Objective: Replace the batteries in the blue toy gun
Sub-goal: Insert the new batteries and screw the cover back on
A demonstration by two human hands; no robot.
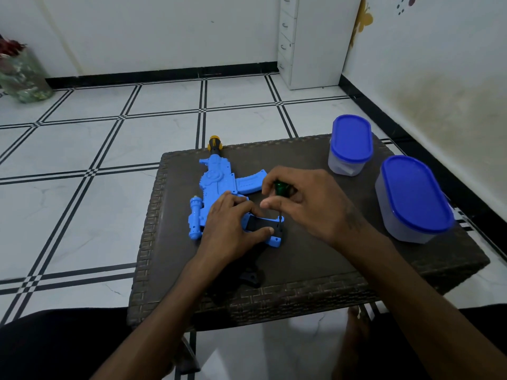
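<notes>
1. The blue toy gun (216, 185) lies flat on its side on the dark woven worktop (315, 259), muzzle pointing away from the person, handle end nearest the hands. Flat placement likely keeps the battery cover facing up and stops the toy rolling under tool pressure.

2. The left hand (233, 223) presses down on the gun's rear body; thumb and fingers bracket the dark battery cover (260, 223) on the handle. This grip is clamped on the toy, apparently to steady it against twist.

3. The right hand (299, 198) holds a green-handled screwdriver (281, 189) upright, fingers curled round the handle from above. The thin shaft drops to the edge of the dark cover. Grip is closed on the tool; the top-down hold suits turning with downward force.

4. Judgement: the step in hand is working the cover screw. Whether loosening or tightening, cannot tell; the screw itself is too small to see, and no batteries are visible.

5. Two blue-lidded containers, the nearer (414, 198) and the farther (349, 145), stand to the right, well apart from the gun, leaving the right arm free. Contents unclear.

6. A small dark object (251, 278) lies near the front edge of the worktop, partly behind the left forearm; identity uncertain.

7. Risk: the tip slipping out of the screw head if the gun shifts.
</notes>
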